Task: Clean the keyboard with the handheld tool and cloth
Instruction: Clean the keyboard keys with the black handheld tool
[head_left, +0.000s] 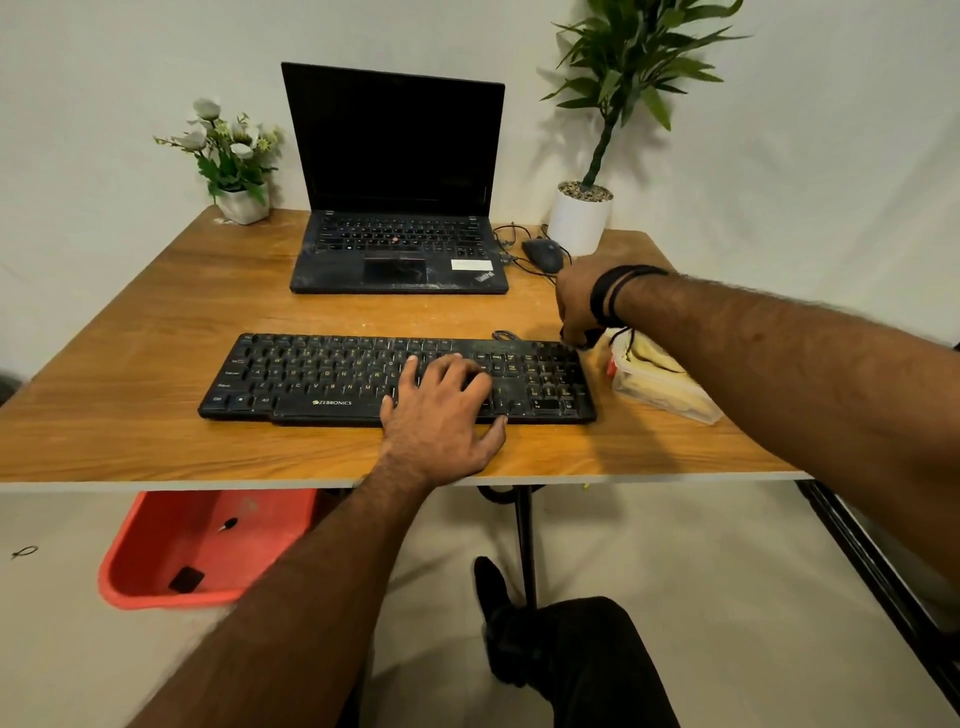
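My left hand (441, 410) lies flat, fingers spread, on the one dusty black plastic keyboard (322, 379). My right hand (579, 301) curls at its far right corner; I cannot tell what it pinches. One clear plastic tub (670, 395) sits beside it.

— What sort of place is this?
— A small desk workspace, home-office in feel — a wooden desk (156, 312) against a plain white wall, with an open laptop (395, 208), a wired mouse (543, 254) and a keyboard (311, 374).
— Anything homely?
— Two potted plants (234, 156) and a red bin (197, 545) on the floor.
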